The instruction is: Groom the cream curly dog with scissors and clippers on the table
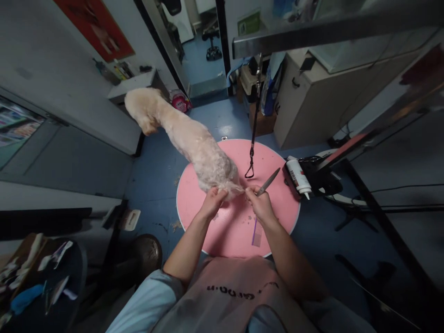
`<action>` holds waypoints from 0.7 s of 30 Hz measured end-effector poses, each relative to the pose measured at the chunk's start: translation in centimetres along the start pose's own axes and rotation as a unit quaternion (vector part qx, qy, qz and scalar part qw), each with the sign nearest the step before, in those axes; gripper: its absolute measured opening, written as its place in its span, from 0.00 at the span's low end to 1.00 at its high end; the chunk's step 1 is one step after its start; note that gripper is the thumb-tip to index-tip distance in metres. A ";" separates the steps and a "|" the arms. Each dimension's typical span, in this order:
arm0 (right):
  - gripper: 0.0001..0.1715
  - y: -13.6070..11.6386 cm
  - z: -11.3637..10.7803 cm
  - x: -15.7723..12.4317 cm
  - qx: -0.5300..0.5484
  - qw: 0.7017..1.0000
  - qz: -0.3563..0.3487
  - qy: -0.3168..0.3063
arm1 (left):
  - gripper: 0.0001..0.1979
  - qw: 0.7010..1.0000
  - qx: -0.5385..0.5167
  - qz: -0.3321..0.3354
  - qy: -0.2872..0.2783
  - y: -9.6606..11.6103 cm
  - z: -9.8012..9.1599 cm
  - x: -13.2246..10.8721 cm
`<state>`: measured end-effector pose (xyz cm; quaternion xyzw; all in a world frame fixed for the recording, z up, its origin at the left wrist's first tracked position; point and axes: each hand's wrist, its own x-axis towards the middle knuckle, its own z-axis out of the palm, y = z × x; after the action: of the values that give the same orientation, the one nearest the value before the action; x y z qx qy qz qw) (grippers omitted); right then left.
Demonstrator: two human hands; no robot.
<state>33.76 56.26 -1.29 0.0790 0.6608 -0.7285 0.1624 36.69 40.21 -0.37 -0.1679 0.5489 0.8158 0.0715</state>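
Note:
A cream-coloured dog (194, 138) with a short-clipped coat stands on the round pink grooming table (222, 236), its head turned away from me at the far left. My left hand (215, 202) is closed on the tail at the dog's rear. A wisp of pale tail hair (236, 188) stretches between my two hands. The fingertips of my right hand (261, 204) pinch the end of that hair. The same hand also grips scissors (268, 181), their dark blades together and pointing up to the right. Below it, a comb with a purple spine (255, 232) lies on the table.
A black noose leash (252, 157) hangs from the metal overhead arm (298, 34). Right of the table, a white bottle (298, 177) sits in a black holder. A cabinet (308, 97) stands behind. At lower left is a dark tray table (78, 286) with tools.

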 end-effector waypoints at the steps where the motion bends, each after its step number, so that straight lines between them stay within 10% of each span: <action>1: 0.16 0.7 -0.5 -0.6 -0.003 1.000 0.025 -0.001 | 0.21 1.000 -0.008 0.004 0.012 0.0 0.3 0.0; 5: 0.25 3.6 -1.7 -4.6 0.033 0.983 0.149 -0.106 | 0.21 0.997 0.002 0.006 0.071 0.3 0.8 -0.1; 11: 0.32 6.1 0.8 -11.0 0.060 0.933 0.226 -0.274 | 0.21 0.997 0.070 -0.020 0.012 0.7 -0.6 -0.3; 21: 0.28 5.2 3.2 -10.3 0.097 0.933 0.107 -0.330 | 0.20 0.992 0.111 -0.039 -0.041 1.9 -0.9 -0.6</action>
<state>45.54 54.04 -2.42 -0.0807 0.4834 -0.7526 0.4398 36.88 38.70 1.19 -0.1465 0.6252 0.7529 0.1442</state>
